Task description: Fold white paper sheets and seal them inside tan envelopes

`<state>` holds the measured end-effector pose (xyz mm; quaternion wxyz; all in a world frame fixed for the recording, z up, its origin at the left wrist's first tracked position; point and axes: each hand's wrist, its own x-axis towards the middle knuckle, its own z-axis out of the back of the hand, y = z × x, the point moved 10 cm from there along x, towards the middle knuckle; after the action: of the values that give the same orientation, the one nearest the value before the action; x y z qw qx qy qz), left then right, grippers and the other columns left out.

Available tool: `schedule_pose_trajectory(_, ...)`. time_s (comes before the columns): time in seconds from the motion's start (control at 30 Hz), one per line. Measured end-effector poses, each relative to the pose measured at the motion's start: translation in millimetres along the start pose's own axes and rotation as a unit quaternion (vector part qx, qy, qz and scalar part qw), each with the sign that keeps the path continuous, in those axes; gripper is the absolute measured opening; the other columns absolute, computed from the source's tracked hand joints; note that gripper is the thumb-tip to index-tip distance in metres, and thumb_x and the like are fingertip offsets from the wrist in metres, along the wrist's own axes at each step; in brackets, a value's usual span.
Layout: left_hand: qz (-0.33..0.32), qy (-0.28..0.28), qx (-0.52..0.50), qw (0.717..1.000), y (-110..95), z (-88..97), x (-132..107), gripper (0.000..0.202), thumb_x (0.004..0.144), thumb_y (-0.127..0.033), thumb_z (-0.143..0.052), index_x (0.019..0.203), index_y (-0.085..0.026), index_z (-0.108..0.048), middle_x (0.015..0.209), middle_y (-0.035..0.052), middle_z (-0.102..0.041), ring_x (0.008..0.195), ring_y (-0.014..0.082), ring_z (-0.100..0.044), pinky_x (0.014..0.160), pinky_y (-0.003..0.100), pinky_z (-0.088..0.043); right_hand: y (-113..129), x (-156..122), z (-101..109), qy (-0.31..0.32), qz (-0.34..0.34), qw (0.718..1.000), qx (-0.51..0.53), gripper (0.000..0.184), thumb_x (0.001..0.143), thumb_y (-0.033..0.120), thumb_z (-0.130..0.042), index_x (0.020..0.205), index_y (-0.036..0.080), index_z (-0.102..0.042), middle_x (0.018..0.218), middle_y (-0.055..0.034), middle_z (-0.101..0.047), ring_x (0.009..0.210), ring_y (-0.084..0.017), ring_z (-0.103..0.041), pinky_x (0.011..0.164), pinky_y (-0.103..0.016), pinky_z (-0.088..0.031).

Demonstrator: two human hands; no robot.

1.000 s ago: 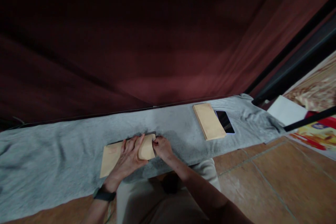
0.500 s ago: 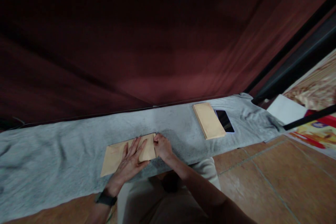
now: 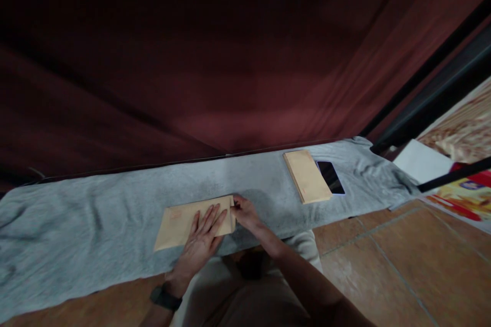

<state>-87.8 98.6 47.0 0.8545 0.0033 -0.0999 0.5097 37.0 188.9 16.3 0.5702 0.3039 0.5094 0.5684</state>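
Note:
A tan paper envelope (image 3: 180, 222) lies flat on the grey cloth (image 3: 95, 225) in front of me. My left hand (image 3: 203, 242) rests flat on the envelope's near right part, fingers stretched out and apart. My right hand (image 3: 243, 212) is closed in a pinch at the envelope's right end, where the edge is folded. A dark band sits on my left wrist.
A stack of tan envelopes (image 3: 307, 176) lies further right on the cloth, with a dark phone (image 3: 330, 177) beside it. A dark red curtain hangs behind. Tiled floor, a white sheet (image 3: 422, 161) and black bars are at the right.
My left hand slid back toward me and to the right along the envelope, uncovering more of it. The envelope now lies flatter. My right hand stays at its right end.

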Motion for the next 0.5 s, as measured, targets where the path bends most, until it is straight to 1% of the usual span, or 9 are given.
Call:
schedule_pose_trajectory(0.07,-0.016,0.003,0.003,1.000,-14.3,5.5,6.7,0.071,0.096,-0.011,-0.039,0.161,-0.033,-0.024,0.165,0.0057,-0.036,0.153,0.0256,-0.030,0.126,0.060,-0.017,-4.5,-4.2,10.9,-0.001,-0.005,1.000,0.024,0.028,0.077,0.014,-0.054,0.099,0.018,-0.072,0.081,-0.0008,-0.072,0.070,-0.017,-0.066,0.064,-0.025,-0.051)
schedule_pose_trajectory(0.17,-0.038,0.011,-0.007,0.999,-31.8,16.5,25.4,0.078,0.090,-0.001,-0.035,0.159,-0.038,-0.029,0.165,0.0003,-0.038,0.154,0.0269,-0.028,0.125,0.065,-0.014,-13.5,-15.5,36.3,-0.022,-0.009,0.996,0.081,0.025,0.079,0.025,-0.054,0.100,0.020,-0.067,0.074,0.0021,-0.067,0.059,-0.014,-0.060,0.052,-0.022,-0.047)
schedule_pose_trajectory(0.23,-0.049,0.012,-0.016,0.999,-39.3,22.3,41.1,0.080,0.090,0.001,-0.033,0.158,-0.041,-0.029,0.165,-0.0026,-0.037,0.155,0.0263,-0.026,0.126,0.066,-0.012,-20.2,-26.5,58.2,-0.054,-0.006,0.979,0.194,0.024,0.075,0.034,-0.062,0.094,0.021,-0.064,0.064,0.0052,-0.061,0.052,-0.013,-0.055,0.046,-0.021,-0.044)
schedule_pose_trajectory(0.27,-0.055,0.011,-0.018,0.998,-42.2,23.6,48.5,0.079,0.090,0.001,-0.033,0.157,-0.042,-0.030,0.165,-0.0038,-0.036,0.155,0.0255,-0.025,0.126,0.065,-0.011,-24.7,-32.8,68.2,-0.070,-0.009,0.968,0.240,0.026,0.072,0.039,-0.067,0.091,0.021,-0.062,0.061,0.0065,-0.058,0.049,-0.012,-0.053,0.045,-0.022,-0.045)
schedule_pose_trajectory(0.3,-0.061,0.013,-0.020,0.998,-44.5,22.8,55.1,0.079,0.091,0.000,-0.033,0.157,-0.042,-0.031,0.166,-0.0045,-0.035,0.155,0.0243,-0.025,0.126,0.064,-0.012,-30.4,-39.4,75.7,-0.081,-0.019,0.959,0.273,0.031,0.068,0.042,-0.072,0.089,0.022,-0.061,0.059,0.0070,-0.058,0.048,-0.012,-0.053,0.046,-0.022,-0.046)
schedule_pose_trajectory(0.37,-0.065,0.023,-0.026,0.997,-47.0,15.7,64.2,0.078,0.090,0.000,-0.034,0.157,-0.041,-0.032,0.166,-0.0041,-0.034,0.156,0.0220,-0.023,0.127,0.060,-0.013,-43.2,-52.5,82.8,-0.085,-0.052,0.945,0.311,0.041,0.061,0.048,-0.081,0.087,0.021,-0.062,0.061,0.0054,-0.062,0.049,-0.013,-0.058,0.049,-0.025,-0.052)
schedule_pose_trajectory(0.43,-0.062,0.046,-0.035,0.996,-49.1,3.0,66.1,0.082,0.086,0.003,-0.035,0.156,-0.038,-0.034,0.166,-0.0028,-0.036,0.156,0.0199,-0.024,0.128,0.057,-0.016,-55.8,-64.5,81.4,-0.077,-0.089,0.937,0.329,0.049,0.055,0.053,-0.087,0.084,0.021,-0.064,0.065,0.0027,-0.066,0.053,-0.016,-0.064,0.054,-0.029,-0.057)
schedule_pose_trajectory(0.5,-0.059,0.074,-0.050,0.994,-53.9,-9.5,60.9,0.086,0.079,0.007,-0.034,0.155,-0.035,-0.038,0.164,-0.0018,-0.039,0.155,0.0181,-0.027,0.127,0.054,-0.019,-64.3,-73.2,74.5,-0.055,-0.110,0.937,0.327,0.053,0.052,0.058,-0.089,0.082,0.020,-0.066,0.068,0.0003,-0.069,0.057,-0.018,-0.068,0.057,-0.032,-0.060)
